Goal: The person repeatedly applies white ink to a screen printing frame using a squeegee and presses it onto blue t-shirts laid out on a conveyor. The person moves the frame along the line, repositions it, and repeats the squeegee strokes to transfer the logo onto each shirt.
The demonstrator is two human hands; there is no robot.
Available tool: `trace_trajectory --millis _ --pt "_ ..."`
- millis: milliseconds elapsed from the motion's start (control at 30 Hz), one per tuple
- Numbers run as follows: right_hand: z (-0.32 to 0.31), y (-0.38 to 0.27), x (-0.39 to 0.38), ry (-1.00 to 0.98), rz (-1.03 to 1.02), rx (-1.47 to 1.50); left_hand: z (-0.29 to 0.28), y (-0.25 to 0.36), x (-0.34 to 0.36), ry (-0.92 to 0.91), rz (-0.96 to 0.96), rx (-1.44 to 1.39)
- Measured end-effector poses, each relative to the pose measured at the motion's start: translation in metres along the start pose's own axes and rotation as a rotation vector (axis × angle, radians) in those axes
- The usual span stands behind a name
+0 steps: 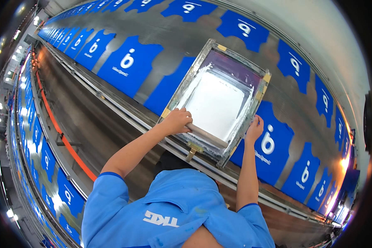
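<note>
The left fingers (187, 117) clasp the left end of the squeegee (207, 135), its long bar slanting rightward and bodyward; the right fingers (258, 120) curl at the screen frame (258, 96), grip unclear.

A screen (237, 67) lies angled, far end rightward, white ink (217, 101) coating its mesh, a grey-brown squeegee (208, 136) across its near end.

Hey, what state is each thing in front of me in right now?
Screen frame: over the table, partly covering blue fabric.
Squeegee: inside the frame's near end, gripped.
White ink: smeared across the screen.
Blue fabric pieces: laid flat in rows, many showing white prints.
Left hand: closed on the squeegee's left end.
Right hand: fingers bent at the frame's right edge, contact unclear.
</note>
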State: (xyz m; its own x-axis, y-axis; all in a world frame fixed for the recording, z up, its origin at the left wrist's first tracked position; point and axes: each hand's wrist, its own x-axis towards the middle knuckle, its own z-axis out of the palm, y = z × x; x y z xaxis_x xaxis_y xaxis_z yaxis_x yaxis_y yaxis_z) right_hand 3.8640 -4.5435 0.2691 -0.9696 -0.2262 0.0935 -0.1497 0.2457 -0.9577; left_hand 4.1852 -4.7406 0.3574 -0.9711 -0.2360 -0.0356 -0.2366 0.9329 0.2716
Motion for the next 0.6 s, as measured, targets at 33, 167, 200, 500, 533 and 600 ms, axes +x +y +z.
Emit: trace_trajectory --millis 33,167,200,500,533,600 --pt "0.025 -0.008 -0.013 0.011 -0.013 0.028 -0.008 -0.028 -0.006 -0.017 0.005 -0.021" --pt "0.071 -0.012 -0.038 -0.002 0.045 0.041 -0.028 -0.080 -0.024 -0.082 0.003 -0.044" --pt "0.080 -0.016 -0.043 -0.004 0.059 0.044 -0.028 -0.086 -0.029 -0.117 0.003 -0.021" --pt "0.100 -0.024 -0.052 0.066 -0.073 -0.226 -0.039 -0.119 -0.004 -0.027 -0.126 -0.187" --pt "0.097 -0.022 -0.051 0.024 -0.020 -0.205 -0.039 -0.128 0.021 -0.072 -0.146 -0.215" --pt "0.089 -0.029 -0.042 -0.101 0.100 -0.301 -0.047 -0.150 0.086 -0.151 -0.171 -0.188"
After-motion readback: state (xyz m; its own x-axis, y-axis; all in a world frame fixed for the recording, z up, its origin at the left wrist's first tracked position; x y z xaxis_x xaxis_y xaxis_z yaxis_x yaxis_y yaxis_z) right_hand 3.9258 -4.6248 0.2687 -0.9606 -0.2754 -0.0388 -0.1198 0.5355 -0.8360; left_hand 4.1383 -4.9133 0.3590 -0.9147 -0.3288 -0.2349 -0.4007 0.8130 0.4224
